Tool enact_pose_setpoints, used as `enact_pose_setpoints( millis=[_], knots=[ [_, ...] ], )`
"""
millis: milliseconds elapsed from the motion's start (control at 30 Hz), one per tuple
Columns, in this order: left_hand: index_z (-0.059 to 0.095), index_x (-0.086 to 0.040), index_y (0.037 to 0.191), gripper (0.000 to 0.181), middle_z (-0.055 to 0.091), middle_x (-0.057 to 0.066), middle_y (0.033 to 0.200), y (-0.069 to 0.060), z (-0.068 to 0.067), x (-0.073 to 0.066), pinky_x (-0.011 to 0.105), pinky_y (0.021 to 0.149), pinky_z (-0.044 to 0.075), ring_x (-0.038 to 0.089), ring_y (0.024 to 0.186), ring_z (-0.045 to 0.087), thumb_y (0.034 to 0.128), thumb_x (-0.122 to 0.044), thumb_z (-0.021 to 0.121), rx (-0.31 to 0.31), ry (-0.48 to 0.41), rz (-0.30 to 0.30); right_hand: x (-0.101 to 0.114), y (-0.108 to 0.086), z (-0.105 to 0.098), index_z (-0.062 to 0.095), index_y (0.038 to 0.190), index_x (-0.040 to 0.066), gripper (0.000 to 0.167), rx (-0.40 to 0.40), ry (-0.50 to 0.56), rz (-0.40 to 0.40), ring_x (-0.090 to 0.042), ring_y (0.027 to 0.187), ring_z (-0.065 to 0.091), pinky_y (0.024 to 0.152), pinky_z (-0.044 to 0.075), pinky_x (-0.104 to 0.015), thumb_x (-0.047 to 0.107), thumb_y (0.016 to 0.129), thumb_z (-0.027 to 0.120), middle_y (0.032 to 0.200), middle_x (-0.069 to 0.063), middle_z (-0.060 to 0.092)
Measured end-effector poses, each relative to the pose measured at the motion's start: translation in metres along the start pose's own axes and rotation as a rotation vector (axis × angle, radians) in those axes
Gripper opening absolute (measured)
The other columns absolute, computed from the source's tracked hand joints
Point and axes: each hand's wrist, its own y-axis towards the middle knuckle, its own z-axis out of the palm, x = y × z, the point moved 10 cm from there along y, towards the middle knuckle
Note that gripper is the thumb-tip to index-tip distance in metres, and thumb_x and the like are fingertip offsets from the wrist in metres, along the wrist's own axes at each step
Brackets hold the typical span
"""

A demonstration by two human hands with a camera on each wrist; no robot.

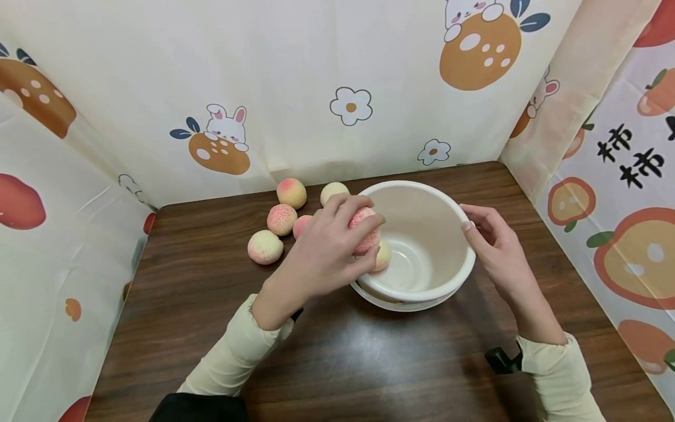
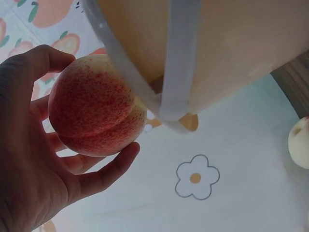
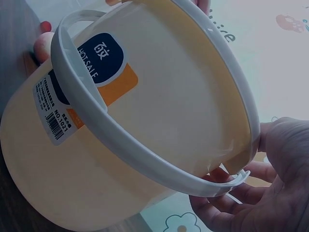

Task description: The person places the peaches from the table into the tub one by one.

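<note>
My left hand (image 1: 321, 249) grips a red-speckled peach (image 2: 94, 108) above the left rim of a cream bucket (image 1: 437, 228). In the left wrist view the fingers curl round the peach, which is close against the rim. At the right side of the bucket, my right hand (image 1: 498, 252) holds the rim by the handle joint, thumb above and fingers below. A pale yellow peach (image 1: 382, 256) lies inside the bucket, partly covered by the left hand. The bucket's white handle (image 3: 130, 145) hangs down along its outside.
Several peaches lie on the brown wooden table (image 1: 184, 305) left of the bucket, among them a pale one (image 1: 265, 247) and a pink one (image 1: 282, 220). Patterned curtains (image 1: 300, 70) stand behind and on both sides. A label (image 3: 53, 111) is stuck on the bucket.
</note>
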Motion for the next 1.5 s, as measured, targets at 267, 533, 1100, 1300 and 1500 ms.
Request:
enact_pose_setpoints(
  millis=[267,533,1100,1300,1500],
  knots=[
    [0.069,-0.018,0.117,0.028,0.062,0.008,0.128,0.007,0.016,-0.007,0.041,0.083,0.055,0.029,0.12,0.056,0.09,-0.024,0.062,0.037,-0.002,0.079,0.0,-0.001,0.0,0.052,0.149,0.007,0.044,0.0,-0.003,0.006,-0.007,0.098,0.063,0.076,0.057,-0.016,0.022,0.108,0.056,0.121,0.015,0.063],
    [0.068,-0.018,0.122,0.032,0.059,0.006,0.128,0.014,0.031,-0.014,0.039,0.089,0.054,0.029,0.121,0.055,0.0915,-0.024,0.062,0.15,-0.039,0.152,-0.001,0.0,0.0,0.053,0.148,0.006,0.043,-0.006,0.006,-0.004,-0.006,0.098,0.064,0.076,0.056,-0.015,0.022,0.108,0.056,0.12,0.016,0.063],
    [0.068,-0.021,0.123,0.029,0.059,0.006,0.127,0.02,0.066,-0.026,0.037,0.1,0.046,0.029,0.112,0.054,0.096,-0.032,0.068,0.447,-0.095,0.249,-0.002,0.001,0.0,0.052,0.148,0.006,0.043,-0.006,0.014,0.0,-0.004,0.097,0.063,0.076,0.055,-0.014,0.02,0.107,0.056,0.118,0.016,0.063],
    [0.067,-0.021,0.122,0.03,0.059,0.007,0.127,0.022,0.084,-0.03,0.037,0.097,0.047,0.028,0.11,0.054,0.094,-0.032,0.071,0.583,-0.066,0.281,-0.001,0.002,0.0,0.053,0.148,0.006,0.043,-0.003,0.007,-0.002,-0.005,0.098,0.064,0.076,0.055,-0.015,0.021,0.108,0.056,0.119,0.017,0.063],
    [0.068,-0.023,0.122,0.034,0.057,0.004,0.129,0.023,0.106,-0.034,0.035,0.089,0.053,0.027,0.114,0.053,0.094,-0.042,0.075,0.739,-0.04,0.282,0.0,0.001,-0.001,0.053,0.148,0.007,0.043,-0.008,-0.003,-0.012,-0.007,0.097,0.063,0.075,0.054,-0.015,0.021,0.108,0.055,0.118,0.013,0.064]
  ],
)
